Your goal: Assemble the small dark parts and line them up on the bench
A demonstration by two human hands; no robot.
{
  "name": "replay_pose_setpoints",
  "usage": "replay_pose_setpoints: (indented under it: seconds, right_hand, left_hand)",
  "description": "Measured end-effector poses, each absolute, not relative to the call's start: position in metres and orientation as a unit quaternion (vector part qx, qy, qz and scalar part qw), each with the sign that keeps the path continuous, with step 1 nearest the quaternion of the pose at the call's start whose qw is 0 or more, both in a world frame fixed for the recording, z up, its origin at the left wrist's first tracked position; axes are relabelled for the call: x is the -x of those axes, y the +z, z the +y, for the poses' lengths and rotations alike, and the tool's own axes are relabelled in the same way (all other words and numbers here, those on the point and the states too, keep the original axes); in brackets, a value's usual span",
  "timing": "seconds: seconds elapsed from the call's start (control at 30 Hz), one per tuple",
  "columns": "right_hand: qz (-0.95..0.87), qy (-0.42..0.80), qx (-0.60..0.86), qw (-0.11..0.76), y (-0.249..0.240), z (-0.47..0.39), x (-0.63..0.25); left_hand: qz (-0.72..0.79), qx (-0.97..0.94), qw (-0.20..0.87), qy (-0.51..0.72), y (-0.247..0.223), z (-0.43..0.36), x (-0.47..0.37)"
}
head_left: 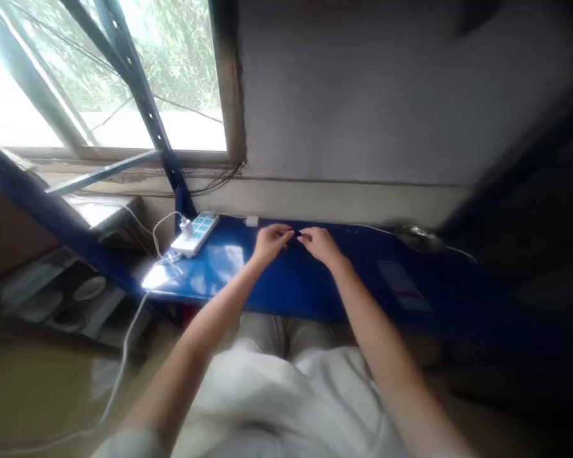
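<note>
Both of my hands are raised over the middle of the blue table [286, 286], nearly touching each other. My left hand [272, 242] has its thumb and fingers pinched together around a small dark thing [296, 235], too small to make out. From the other side, my right hand [316, 243] pinches at the same dark thing with thumb and forefinger. The other fingers of both hands are curled.
At the table's left stands a white power strip [198, 234] with a plug and white cable. Behind my left hand lies a small white block [251, 221]. On the right are a shiny metallic object [419, 237] and a flat rectangular item [403, 286]. Blue metal posts rise at left.
</note>
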State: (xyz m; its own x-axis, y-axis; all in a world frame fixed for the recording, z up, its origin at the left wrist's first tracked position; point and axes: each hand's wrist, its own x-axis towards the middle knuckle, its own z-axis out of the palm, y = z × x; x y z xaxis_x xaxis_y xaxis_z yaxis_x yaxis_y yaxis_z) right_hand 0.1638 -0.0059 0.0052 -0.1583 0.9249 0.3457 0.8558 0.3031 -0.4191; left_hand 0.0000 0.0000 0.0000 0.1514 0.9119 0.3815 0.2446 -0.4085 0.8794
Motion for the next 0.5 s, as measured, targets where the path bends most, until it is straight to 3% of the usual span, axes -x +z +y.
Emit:
replay_pose_setpoints:
  seconds: [0.27, 0.5]
  right_hand:
    - [-0.74, 0.025, 0.592, 0.319, 0.0065, -0.0068, -0.1583]
    - [-0.738, 0.024, 0.586, 0.335, 0.0069, -0.0093, -0.156]
  left_hand:
    - [0.427, -0.674, 0.336, 0.5, 0.0001, -0.0014, -0.0068]
    - [0.443, -0.708, 0.258, 0.486, 0.0067, -0.008, -0.0106]
